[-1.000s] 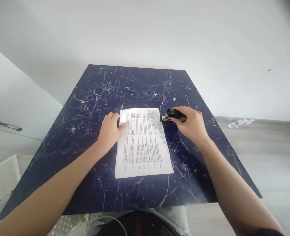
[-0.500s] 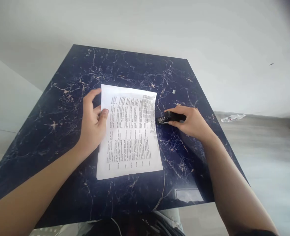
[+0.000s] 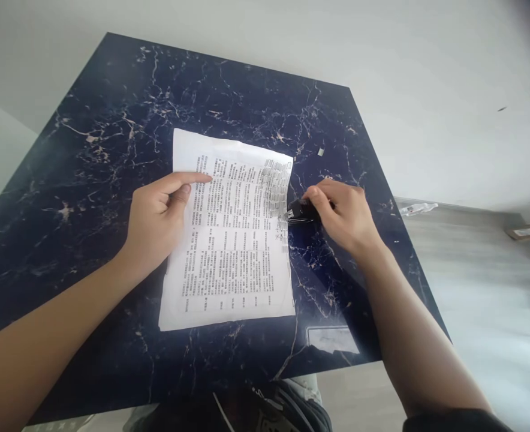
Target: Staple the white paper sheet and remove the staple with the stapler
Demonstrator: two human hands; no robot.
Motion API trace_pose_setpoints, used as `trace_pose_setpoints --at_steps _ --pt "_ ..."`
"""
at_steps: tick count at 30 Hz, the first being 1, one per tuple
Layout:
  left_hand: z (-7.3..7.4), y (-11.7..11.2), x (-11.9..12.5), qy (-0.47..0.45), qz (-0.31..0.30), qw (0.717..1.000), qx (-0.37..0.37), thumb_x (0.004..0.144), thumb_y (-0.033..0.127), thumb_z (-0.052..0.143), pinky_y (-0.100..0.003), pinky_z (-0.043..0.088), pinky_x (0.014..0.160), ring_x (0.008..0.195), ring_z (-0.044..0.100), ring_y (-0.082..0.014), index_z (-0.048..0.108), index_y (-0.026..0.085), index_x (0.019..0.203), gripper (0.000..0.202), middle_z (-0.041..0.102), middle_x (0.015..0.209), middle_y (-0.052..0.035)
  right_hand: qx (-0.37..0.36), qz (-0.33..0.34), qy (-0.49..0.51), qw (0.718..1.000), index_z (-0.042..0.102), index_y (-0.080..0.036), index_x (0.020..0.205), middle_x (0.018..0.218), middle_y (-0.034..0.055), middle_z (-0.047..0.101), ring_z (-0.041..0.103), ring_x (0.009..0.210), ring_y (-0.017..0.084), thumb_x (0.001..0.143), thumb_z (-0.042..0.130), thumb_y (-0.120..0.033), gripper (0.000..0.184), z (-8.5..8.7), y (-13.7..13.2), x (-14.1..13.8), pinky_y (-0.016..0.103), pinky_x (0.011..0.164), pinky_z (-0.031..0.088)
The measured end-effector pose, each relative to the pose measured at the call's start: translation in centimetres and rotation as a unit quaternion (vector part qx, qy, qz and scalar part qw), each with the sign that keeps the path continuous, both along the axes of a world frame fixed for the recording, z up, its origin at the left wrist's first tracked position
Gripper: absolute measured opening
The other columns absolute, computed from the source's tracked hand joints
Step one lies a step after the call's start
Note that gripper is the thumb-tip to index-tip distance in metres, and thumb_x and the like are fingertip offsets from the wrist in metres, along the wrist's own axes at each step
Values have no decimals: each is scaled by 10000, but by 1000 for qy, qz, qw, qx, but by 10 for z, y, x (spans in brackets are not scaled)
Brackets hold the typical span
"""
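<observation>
A sheet of printed paper [image 3: 229, 240] lies on the dark marbled table, its printed lines turned sideways and its right edge slightly curled. My left hand [image 3: 157, 216] grips the sheet's left edge, with the index finger stretched over the print and the thumb on top; the other fingers are mostly hidden. In my right hand [image 3: 343, 213] is a black stapler [image 3: 304, 211], the thumb on top of it. The stapler's front end meets the middle of the paper's right edge. Whether its jaws are pressed together I cannot make out.
The blue-black table [image 3: 125, 90] stands against a pale wall. A small pale scrap [image 3: 321, 152] lies beyond my right hand. A light rectangular reflection [image 3: 332, 339] shows near the front edge. On the floor to the right are a white plastic item [image 3: 418, 209] and a brown box [image 3: 528, 232].
My left index finger has moved from beyond the sheet's left edge onto its printed face. My right hand has shifted its grip, the thumb now over the stapler. The camera view has shifted.
</observation>
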State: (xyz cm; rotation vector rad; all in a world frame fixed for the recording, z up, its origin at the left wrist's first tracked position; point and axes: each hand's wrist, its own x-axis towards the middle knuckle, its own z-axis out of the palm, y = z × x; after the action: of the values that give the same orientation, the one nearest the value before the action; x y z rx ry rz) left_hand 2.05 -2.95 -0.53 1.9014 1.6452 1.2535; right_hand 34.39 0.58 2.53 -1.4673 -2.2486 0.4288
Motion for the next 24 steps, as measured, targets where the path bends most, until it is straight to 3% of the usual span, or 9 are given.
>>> trace_pose_setpoints --at_steps 4,10,15,24 --pt "2 -1 3 -6 6 1000 2 1036 185 510 -314 469 674 775 680 -152 801 258 1165 326 808 1075 0 26 -78 -18 996 676 -238 754 710 80 661 644 701 239 1092 300 -624 636 -11 1 -9 396 660 451" --pt "3 -1 5 -9 21 1000 1 1039 192 509 -310 456 678 854 703 -178 806 246 1162 326 789 977 -15 20 -78 -18 997 656 -237 738 715 82 655 631 688 240 1107 305 -551 599 -12 -4 -16 407 657 441" --pt "2 0 4 -16 35 999 1 1030 214 514 -312 425 629 731 648 -167 810 248 1155 323 733 808 -7 22 -64 -11 998 673 -240 760 702 78 650 629 699 238 1108 282 -541 603 -13 -6 -17 405 651 453" --pt "2 1 2 -23 56 998 12 1027 215 511 -305 380 613 726 607 -153 812 242 1127 319 706 798 -7 31 -59 -27 997 674 -242 763 705 84 641 608 701 241 1115 235 -519 627 -14 -6 -17 414 668 441"
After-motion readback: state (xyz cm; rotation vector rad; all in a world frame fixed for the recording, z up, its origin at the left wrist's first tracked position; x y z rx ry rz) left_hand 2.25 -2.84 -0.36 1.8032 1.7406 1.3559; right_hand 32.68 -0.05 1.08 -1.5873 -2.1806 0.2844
